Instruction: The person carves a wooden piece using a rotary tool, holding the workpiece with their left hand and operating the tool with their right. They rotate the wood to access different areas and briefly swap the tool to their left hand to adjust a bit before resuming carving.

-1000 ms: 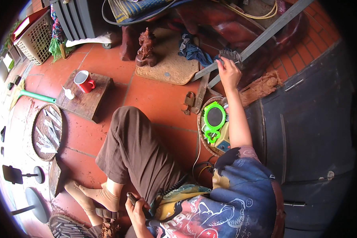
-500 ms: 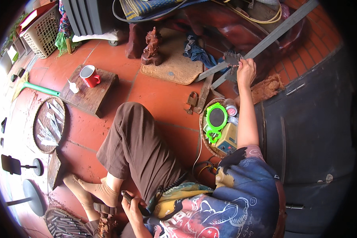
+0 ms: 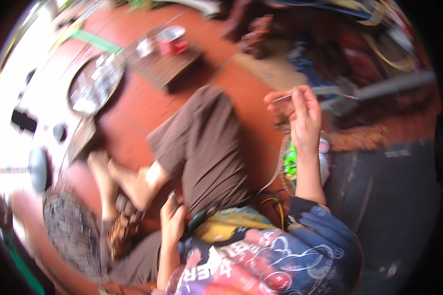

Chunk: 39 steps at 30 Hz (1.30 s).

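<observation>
My right hand [image 3: 304, 115] is raised over the floor beyond my knee, pinching a thin metal bit [image 3: 282, 98] between thumb and fingers. Motion blur hides the bit's exact shape. Low near my lap, my left hand [image 3: 172, 223] is wrapped round the dark handpiece [image 3: 173, 200] of what looks like a rotary tool, its tip pointing up and away. By my feet lies a brown carved wooden piece [image 3: 120, 236], partly hidden by my leg. Under my right forearm is a basket [image 3: 285, 184] with a bright green framed mirror [image 3: 291, 160] in it.
A low wooden stand [image 3: 170, 66] bears a red mug [image 3: 174, 42] and a small white bottle [image 3: 144, 47]. Left of it sits a round tray [image 3: 120, 81] of pale strips. Dark rods fill a basket [image 3: 71, 236] at lower left. A carved figure [image 3: 256, 37] and grey metal bar [image 3: 398, 86] are at the far right.
My right hand has come back from the cluster of bits on the metal bar, now with a thin bit in its fingers. The whole view has swung left; the left hand still grips the handpiece.
</observation>
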### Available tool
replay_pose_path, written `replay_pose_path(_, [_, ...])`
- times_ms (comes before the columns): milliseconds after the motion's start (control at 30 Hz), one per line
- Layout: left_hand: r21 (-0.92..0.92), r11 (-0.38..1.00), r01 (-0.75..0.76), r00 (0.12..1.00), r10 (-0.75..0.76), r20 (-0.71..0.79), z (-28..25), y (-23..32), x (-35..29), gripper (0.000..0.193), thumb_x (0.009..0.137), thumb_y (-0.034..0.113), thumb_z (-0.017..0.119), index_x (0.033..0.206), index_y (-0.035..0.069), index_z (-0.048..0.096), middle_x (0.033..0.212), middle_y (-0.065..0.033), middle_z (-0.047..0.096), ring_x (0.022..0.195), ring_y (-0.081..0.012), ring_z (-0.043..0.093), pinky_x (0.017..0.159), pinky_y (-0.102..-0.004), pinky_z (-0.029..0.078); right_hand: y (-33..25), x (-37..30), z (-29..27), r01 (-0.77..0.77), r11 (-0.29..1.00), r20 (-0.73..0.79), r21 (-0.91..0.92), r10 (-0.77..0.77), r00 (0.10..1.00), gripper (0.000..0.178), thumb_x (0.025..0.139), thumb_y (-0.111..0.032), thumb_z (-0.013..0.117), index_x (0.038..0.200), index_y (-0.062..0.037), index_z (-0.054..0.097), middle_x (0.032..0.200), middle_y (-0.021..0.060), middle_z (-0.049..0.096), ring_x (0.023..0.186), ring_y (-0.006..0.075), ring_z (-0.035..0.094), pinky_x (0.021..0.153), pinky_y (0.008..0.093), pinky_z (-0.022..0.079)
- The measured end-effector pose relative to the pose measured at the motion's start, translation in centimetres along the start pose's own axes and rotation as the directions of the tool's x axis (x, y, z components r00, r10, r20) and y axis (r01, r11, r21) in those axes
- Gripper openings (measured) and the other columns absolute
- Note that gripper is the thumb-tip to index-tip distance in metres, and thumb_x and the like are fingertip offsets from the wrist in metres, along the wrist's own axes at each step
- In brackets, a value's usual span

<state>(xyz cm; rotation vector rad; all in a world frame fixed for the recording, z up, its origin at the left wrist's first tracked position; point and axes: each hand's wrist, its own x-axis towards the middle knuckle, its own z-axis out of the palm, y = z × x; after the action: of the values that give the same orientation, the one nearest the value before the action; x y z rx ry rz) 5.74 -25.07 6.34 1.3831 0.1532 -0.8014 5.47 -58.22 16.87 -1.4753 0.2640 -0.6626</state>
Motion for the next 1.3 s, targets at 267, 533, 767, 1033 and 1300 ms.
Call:
replay_pose_path(267, [0.155, 0.981, -0.117, 0.993, 0.11, 0.054, -1.2, -1.4, -0.6, 0.011, 0.081, 0.009, 0.058, 0.084, 0.004, 0.049, 0.065, -0.0022, 0.053, 0.055, -0.0093, 0.051, 0.051, -0.0252, 0.042, 6.8, -7.5, 15.9, -0.517, 0.85, 0.65, -0.1, 0.449, 0.613, 0.021, 0.099, -0.017, 0.054, 0.092, 0.0023, 0.057, 0.078, 0.0091, 0.069, 0.075, 0.015, 0.07, 0.068, 0.0283, 0.059])
replay_pose_path(533, [0.06, 0.993, -0.106, 0.994, 0.104, 0.036, -1.6, -0.6, -1.2, 0.015, 0.079, 0.013, 0.058, 0.087, 0.001, 0.052, 0.062, -0.0044, 0.054, 0.054, -0.0117, 0.053, 0.052, -0.0277, 0.045, 7.1, -7.7, 16.4, -0.606, 0.743, 0.669, -0.284, 0.606, 0.43, 0.019, 0.101, -0.02, 0.051, 0.097, -0.0012, 0.054, 0.081, 0.0111, 0.069, 0.073, 0.0167, 0.07, 0.062, 0.0261, 0.058])
replay_pose_path(767, [0.05, 0.996, -0.079, 0.996, 0.077, 0.053, -1.9, -1.2, -0.7, 0.027, 0.078, 0.015, 0.057, 0.098, -0.002, 0.058, 0.063, -0.0051, 0.055, 0.054, -0.0135, 0.056, 0.053, -0.0301, 0.046, 7.6, -7.6, 16.3, -0.654, 0.726, 0.666, -0.212, 0.597, 0.446, 0.018, 0.097, -0.015, 0.056, 0.094, 0.0025, 0.057, 0.078, 0.0091, 0.069, 0.071, 0.014, 0.07, 0.062, 0.0264, 0.059])
replay_pose_path(1033, [-0.117, 0.992, -0.054, 0.998, 0.055, 0.007, -2.4, -1.3, -0.5, 0.012, 0.086, 0.011, 0.057, 0.087, 0.005, 0.047, 0.063, -0.0031, 0.052, 0.053, -0.0116, 0.052, 0.05, -0.025, 0.042, 8.6, -8.2, 16.4, -0.103, 0.958, 0.821, -0.269, 0.284, 0.495, 0.027, 0.093, -0.012, 0.063, 0.115, 0.0027, 0.065, 0.081, 0.0115, 0.072, 0.073, 0.0097, 0.068, 0.062, 0.0252, 0.053])
replay_pose_path(1300, [-0.647, 0.732, -0.212, 0.977, 0.14, -0.162, -4.1, -0.5, -0.2, 0.039, 0.101, 0.026, 0.046, 0.13, 0.0, 0.045, 0.107, -0.0117, 0.061, 0.103, -0.0195, 0.058, 0.087, -0.0307, 0.047, 9.9, -15.2, 16.0, -0.757, 0.537, 0.743, -0.372, 0.661, 0.103, 0.044, 0.097, -0.039, 0.056, 0.114, 0.0013, 0.054, 0.077, 0.0057, 0.063, 0.067, 0.009, 0.059, 0.06, 0.0211, 0.047])
